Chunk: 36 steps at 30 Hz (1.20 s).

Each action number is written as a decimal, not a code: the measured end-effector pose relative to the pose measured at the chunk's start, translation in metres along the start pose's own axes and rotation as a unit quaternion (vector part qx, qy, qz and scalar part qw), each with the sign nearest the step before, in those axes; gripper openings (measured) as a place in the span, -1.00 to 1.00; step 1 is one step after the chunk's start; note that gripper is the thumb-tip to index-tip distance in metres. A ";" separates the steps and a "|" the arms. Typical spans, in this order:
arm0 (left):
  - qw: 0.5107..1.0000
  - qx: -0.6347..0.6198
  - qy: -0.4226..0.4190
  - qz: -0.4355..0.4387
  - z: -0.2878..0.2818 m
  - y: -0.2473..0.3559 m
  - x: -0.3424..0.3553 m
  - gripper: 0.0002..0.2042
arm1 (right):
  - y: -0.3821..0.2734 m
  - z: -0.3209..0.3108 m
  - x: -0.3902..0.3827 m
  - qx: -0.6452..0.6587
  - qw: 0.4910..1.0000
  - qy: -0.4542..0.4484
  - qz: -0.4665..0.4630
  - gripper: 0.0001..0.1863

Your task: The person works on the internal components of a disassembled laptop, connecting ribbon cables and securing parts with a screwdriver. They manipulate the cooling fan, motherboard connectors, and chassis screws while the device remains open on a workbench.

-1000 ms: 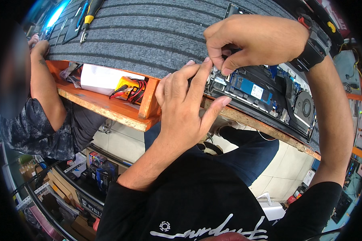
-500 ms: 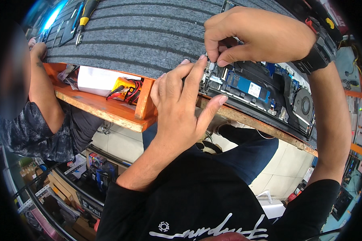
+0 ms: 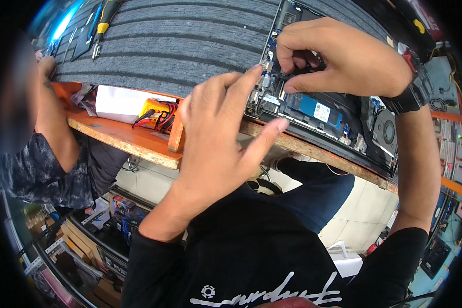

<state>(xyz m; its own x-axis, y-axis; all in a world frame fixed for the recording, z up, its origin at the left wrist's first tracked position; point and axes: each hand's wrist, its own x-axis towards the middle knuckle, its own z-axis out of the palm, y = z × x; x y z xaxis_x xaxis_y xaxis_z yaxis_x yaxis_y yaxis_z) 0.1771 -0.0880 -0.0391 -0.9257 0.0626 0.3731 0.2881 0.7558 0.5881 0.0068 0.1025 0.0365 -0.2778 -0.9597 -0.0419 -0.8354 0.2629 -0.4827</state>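
An opened laptop [image 3: 354, 153] lies at the bench's front edge, its innards exposed: a blue board with a white label [image 3: 313, 109], connectors and a round fan [image 3: 387, 131]. My left hand [image 3: 215, 133] rests at the laptop's left edge, fingers extended and thumb out. My right hand [image 3: 339, 56] is over the left part of the innards, its fingers curled down among the components, with the thumb below the index finger. Whatever the curled fingers may hold is hidden. A watch [image 3: 410, 87] is on my right wrist.
A grey ribbed mat [image 3: 190, 41] carries a yellow-and-black screwdriver [image 3: 106, 20] and thin tools. An orange shelf [image 3: 113, 131] holds white paper and a yellow multimeter [image 3: 151, 110]. A co-worker's arm [image 3: 56, 118] is at the left. Boxes [image 3: 77, 238] lie below.
My left hand has moved left and slightly down. My right hand has shifted to the right, its fingers still curled, uncovering more of the laptop's upper left edge.
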 end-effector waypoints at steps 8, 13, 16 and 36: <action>0.994 -0.033 -0.050 0.089 -0.021 -0.011 0.043 -0.75 | 0.008 0.011 -0.008 0.016 0.998 0.058 -0.006 -0.87; 0.994 -0.036 -0.081 0.063 -0.023 -0.003 0.047 -0.80 | 0.006 0.016 -0.011 0.025 0.996 0.081 0.008 -0.88; 0.994 -0.047 -0.094 0.042 -0.022 -0.007 0.051 -0.80 | 0.009 0.018 -0.013 0.007 0.995 0.095 -0.009 -0.89; 0.939 0.004 -0.340 -0.049 -0.036 -0.011 0.114 -0.71 | 0.010 0.024 -0.012 -0.013 0.994 0.105 -0.019 -0.87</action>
<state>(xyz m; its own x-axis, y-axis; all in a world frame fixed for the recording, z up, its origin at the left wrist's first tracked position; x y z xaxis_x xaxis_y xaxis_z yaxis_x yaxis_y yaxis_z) 0.0775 -0.1126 0.0225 -0.8911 0.3926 -0.2275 0.1949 0.7840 0.5894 0.0129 0.1140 0.0112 -0.3360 -0.9279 0.1615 -0.8587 0.2313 -0.4574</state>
